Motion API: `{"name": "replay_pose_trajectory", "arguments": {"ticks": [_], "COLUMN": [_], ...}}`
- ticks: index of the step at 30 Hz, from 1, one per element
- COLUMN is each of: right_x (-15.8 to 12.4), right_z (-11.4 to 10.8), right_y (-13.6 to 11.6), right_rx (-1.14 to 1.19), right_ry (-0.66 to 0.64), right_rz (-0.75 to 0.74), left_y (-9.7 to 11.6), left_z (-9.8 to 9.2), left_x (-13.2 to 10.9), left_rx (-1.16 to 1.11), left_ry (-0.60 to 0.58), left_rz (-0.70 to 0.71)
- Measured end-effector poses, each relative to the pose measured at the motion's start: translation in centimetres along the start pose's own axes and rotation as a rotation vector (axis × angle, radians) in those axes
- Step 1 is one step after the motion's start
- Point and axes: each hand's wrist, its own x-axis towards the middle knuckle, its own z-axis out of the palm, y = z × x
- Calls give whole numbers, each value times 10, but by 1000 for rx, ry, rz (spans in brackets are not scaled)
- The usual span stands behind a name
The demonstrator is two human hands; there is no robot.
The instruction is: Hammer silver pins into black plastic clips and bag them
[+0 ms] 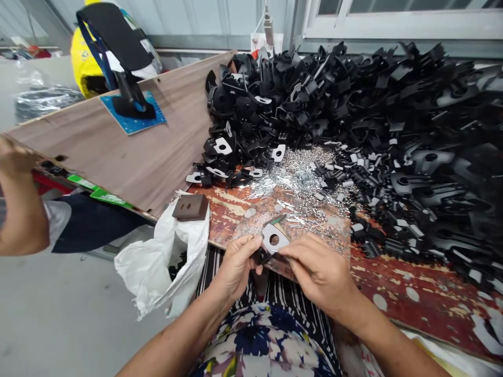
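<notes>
My left hand (239, 259) grips a black plastic clip part (269, 231) whose flat face shines light grey and has a round hole through it. It is held above the front edge of the worktable, over my lap. Against the right edge of that part, my right hand (320, 269) has its thumb and forefinger pinched together; whatever is between them is too small or hidden to make out. Just beyond the hands lie loose thin metal pins (293, 215), with a larger heap of silvery pins and springs (301, 167) behind them.
Black plastic parts (334, 99) are piled high at the back and right, with smaller black pieces (377, 178) in front. At left are a white sack (157, 262) bearing a brown block (191, 207), and a wooden board (118, 157). Another person's arm (21, 209) is at far left.
</notes>
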Motion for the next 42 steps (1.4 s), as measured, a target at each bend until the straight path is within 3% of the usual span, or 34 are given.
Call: {"name": "replay_pose_trajectory", "arguments": {"ticks": [7, 13, 22, 24, 28, 34, 39, 42], "right_x": [6, 6, 12, 13, 15, 12, -2, -14], "right_z": [19, 17, 29, 29, 25, 29, 20, 22], "right_y": [-1, -6, -32, -32, -26, -26, -23, -28], "right_rx": [-45, -176, -658, -628, -376, -495, -233, -163], "right_ry": [-69, -96, -119, -135, -165, -95, -178, -216], "right_rz": [-53, -87, -460, -443, -259, -353, -171, -177], "left_y": [-1, -6, -9, -10, -13, -12, -17, -28], "left_z": [-2, -1, 12, 13, 15, 18, -10, -30], "left_x": [-6, -8, -16, -18, -20, -25, -43, -56], "left_rx": [-72, -114, -177, -187, -206, -254, -337, -366], "left_ry": [-11, -23, 79, 104, 99, 99, -47, -66], "left_rz": [-34, -36, 17, 21, 70, 24, -175, -256]}}
